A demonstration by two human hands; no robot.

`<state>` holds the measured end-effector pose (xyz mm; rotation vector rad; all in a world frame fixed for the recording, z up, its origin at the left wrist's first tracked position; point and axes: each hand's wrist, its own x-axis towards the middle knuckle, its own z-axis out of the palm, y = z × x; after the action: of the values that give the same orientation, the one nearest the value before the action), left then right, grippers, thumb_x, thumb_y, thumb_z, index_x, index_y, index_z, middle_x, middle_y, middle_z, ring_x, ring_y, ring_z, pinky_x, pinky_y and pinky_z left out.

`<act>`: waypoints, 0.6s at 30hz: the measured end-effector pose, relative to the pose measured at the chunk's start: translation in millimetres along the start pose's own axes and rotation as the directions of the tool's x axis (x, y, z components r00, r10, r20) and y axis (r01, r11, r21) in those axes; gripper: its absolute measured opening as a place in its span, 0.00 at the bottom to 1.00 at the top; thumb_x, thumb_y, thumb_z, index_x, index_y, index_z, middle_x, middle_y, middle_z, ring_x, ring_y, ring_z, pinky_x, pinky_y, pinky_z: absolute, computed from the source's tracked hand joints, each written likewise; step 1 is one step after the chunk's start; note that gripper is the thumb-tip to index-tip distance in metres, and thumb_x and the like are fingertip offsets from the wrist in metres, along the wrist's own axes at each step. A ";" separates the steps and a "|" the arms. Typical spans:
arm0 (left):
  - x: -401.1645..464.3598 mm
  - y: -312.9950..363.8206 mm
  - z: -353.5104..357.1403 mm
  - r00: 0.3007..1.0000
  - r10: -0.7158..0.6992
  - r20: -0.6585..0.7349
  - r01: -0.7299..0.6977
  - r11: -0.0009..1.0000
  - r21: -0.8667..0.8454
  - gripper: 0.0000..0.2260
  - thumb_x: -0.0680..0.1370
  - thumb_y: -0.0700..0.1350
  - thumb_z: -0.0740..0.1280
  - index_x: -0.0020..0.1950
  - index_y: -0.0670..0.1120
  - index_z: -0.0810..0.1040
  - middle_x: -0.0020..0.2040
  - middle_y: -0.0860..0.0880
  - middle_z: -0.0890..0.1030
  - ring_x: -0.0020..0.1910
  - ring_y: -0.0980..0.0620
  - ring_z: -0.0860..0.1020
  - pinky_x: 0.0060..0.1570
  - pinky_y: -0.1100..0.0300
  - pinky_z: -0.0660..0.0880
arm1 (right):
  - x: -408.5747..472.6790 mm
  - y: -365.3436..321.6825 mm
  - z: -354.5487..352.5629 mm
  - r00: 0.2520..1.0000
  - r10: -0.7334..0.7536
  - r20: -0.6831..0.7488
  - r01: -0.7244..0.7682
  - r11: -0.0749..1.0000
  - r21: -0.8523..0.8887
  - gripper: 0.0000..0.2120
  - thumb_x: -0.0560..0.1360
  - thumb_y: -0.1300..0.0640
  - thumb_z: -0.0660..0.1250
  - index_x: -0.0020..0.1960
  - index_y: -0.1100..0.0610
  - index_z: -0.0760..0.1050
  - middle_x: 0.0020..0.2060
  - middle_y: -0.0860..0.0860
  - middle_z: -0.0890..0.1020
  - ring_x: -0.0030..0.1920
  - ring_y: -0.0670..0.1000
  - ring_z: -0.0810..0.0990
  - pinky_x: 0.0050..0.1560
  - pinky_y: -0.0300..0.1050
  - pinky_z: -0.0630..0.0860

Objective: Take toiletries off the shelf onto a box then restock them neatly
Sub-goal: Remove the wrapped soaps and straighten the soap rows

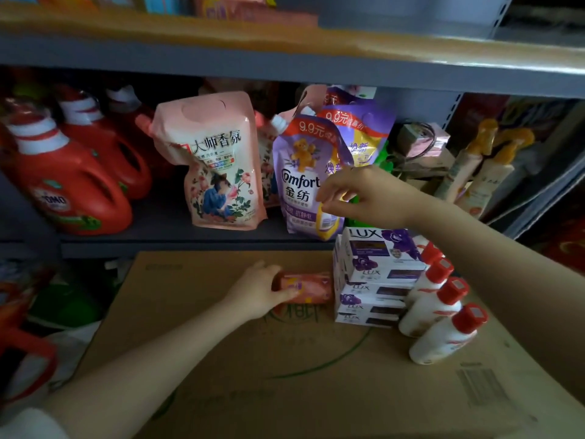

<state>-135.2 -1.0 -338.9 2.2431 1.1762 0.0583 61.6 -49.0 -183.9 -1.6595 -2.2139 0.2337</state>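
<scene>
Two hands are seen at work over a broad cardboard box (221, 359), which is laid flat below the grey shelf (190, 240) and is used as the staging surface. On the shelf itself, red detergent jugs (76, 188) are ranked at the left, a pink refill pouch (218, 163) is stood in the middle, and purple Comfort pouches (300, 172) are leaned beside it. On the box, a stack of white Lux soap boxes (376, 274) is set at the right, and a row of white bottles with red caps (440, 308) is laid touching it. The left hand (259, 291) is curled around an orange soap bar (308, 288), which is held flat on the box just beside the Lux stack. The right hand (357, 194) is raised before the Comfort pouches, fingers loosely pinched together; whether anything is gripped cannot be told. A knock from that wrist is judged the main risk: the leaning pouches could be toppled forward, or the Lux stack nudged askew. The shelf's right end is blurred, the items behind the pouches are hidden, and the upper shelf is cut off.
</scene>
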 end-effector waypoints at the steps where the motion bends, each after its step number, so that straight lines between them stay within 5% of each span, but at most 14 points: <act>1: -0.2 1.0 -3.6 1.000 0.013 0.005 -0.013 0.999 0.042 0.27 0.75 0.60 0.64 0.69 0.47 0.68 0.69 0.45 0.68 0.69 0.47 0.65 0.65 0.54 0.66 | 0.4 -0.9 -1.2 1.000 -0.002 -0.012 0.002 1.000 0.007 0.08 0.75 0.57 0.67 0.51 0.59 0.80 0.44 0.49 0.83 0.41 0.43 0.79 0.45 0.35 0.74; 6: -10.9 23.3 -70.0 0.912 0.239 -0.333 -0.246 0.969 0.022 0.22 0.76 0.54 0.65 0.67 0.48 0.69 0.54 0.53 0.73 0.52 0.55 0.73 0.51 0.59 0.72 | 14.5 -18.5 -25.7 0.965 -0.052 -0.258 0.081 0.991 0.103 0.06 0.75 0.60 0.66 0.48 0.61 0.80 0.40 0.48 0.81 0.41 0.44 0.78 0.42 0.32 0.72; 9: -21.1 41.5 -133.6 0.634 0.458 -0.623 -0.367 0.887 0.279 0.20 0.75 0.51 0.65 0.64 0.44 0.72 0.56 0.47 0.75 0.54 0.50 0.73 0.50 0.58 0.71 | 38.5 -36.7 -46.6 0.883 -0.075 -0.463 0.138 0.985 0.104 0.09 0.73 0.59 0.63 0.48 0.60 0.79 0.39 0.48 0.81 0.38 0.37 0.76 0.41 0.28 0.69; 11: -24.5 45.2 -173.6 0.414 0.594 -0.689 -0.293 0.804 0.517 0.21 0.74 0.52 0.62 0.63 0.41 0.73 0.54 0.43 0.76 0.53 0.48 0.72 0.48 0.56 0.71 | 57.8 -47.1 -61.1 0.804 -0.097 -0.587 0.156 0.986 0.050 0.09 0.72 0.60 0.62 0.49 0.59 0.79 0.40 0.46 0.79 0.40 0.38 0.75 0.42 0.25 0.67; 13: -25.2 41.6 -206.9 0.310 0.636 -0.707 -0.154 0.767 0.623 0.23 0.73 0.52 0.64 0.64 0.41 0.70 0.54 0.42 0.76 0.52 0.46 0.70 0.48 0.52 0.71 | 79.2 -54.5 -74.7 0.724 -0.096 -0.683 0.167 0.985 0.039 0.08 0.73 0.63 0.62 0.48 0.59 0.79 0.40 0.47 0.79 0.41 0.42 0.74 0.41 0.25 0.66; 16: -20.6 36.0 -242.3 0.299 0.624 -0.722 0.018 0.753 0.658 0.32 0.67 0.49 0.75 0.66 0.40 0.70 0.59 0.39 0.75 0.58 0.42 0.69 0.52 0.45 0.73 | 112.0 -66.0 -94.4 0.691 -0.063 -0.720 0.146 0.988 0.054 0.09 0.74 0.66 0.62 0.50 0.59 0.79 0.44 0.51 0.81 0.44 0.43 0.75 0.43 0.27 0.67; 18: -14.2 32.9 -256.5 0.372 0.603 -0.705 0.070 0.740 0.669 0.36 0.61 0.50 0.78 0.64 0.38 0.73 0.60 0.37 0.75 0.60 0.37 0.73 0.52 0.41 0.74 | 135.6 -68.6 -104.4 0.783 -0.061 -0.619 0.045 0.998 -0.042 0.09 0.75 0.63 0.63 0.54 0.59 0.79 0.51 0.54 0.80 0.51 0.51 0.77 0.48 0.33 0.65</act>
<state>-197.1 98.8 -108.1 3.1106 1.3813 1.4602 7.3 51.1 -38.8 -1.4068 -1.7477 -0.3238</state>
